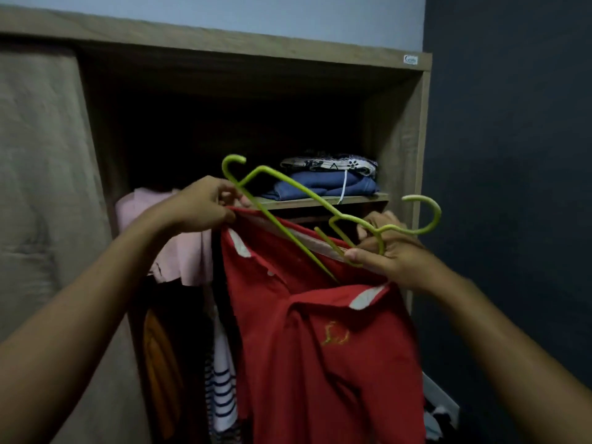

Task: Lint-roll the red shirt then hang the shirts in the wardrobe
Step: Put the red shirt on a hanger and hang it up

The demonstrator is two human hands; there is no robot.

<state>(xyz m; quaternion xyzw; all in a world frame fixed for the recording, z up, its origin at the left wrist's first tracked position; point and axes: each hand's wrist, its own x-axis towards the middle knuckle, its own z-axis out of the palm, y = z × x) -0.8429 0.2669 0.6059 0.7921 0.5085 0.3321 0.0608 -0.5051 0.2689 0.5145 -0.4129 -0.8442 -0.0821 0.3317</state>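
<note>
Two bare forearms reach up from the bottom corners toward an open wardrobe (397, 129). Between them hangs the red shirt (307, 341), held up in front of the wardrobe's hanging space, its collar end raised and its body drooping in loose folds to the bottom edge. It is a polo type with white trim along the collar and sleeve edge, a short buttoned placket, and a small yellow embroidered emblem on the chest.

The left hand (201, 203) is pinched on the shirt's upper edge and, at the same spot, on the stem of a green hanger (275, 219) whose hook curls above the fingers. One arm of that hanger slants down into the shirt's opening. The right hand (387, 251) is closed around a second green hanger (423, 216), hook pointing right, and seems also to grip the shirt's collar edge, though blur makes this unsure.

Behind the left hand hangs a pink garment (179, 251), with striped and orange clothes lower down. On the shelf (320, 200) behind the hangers lies a folded blue garment (330, 184) under a patterned one.
</note>
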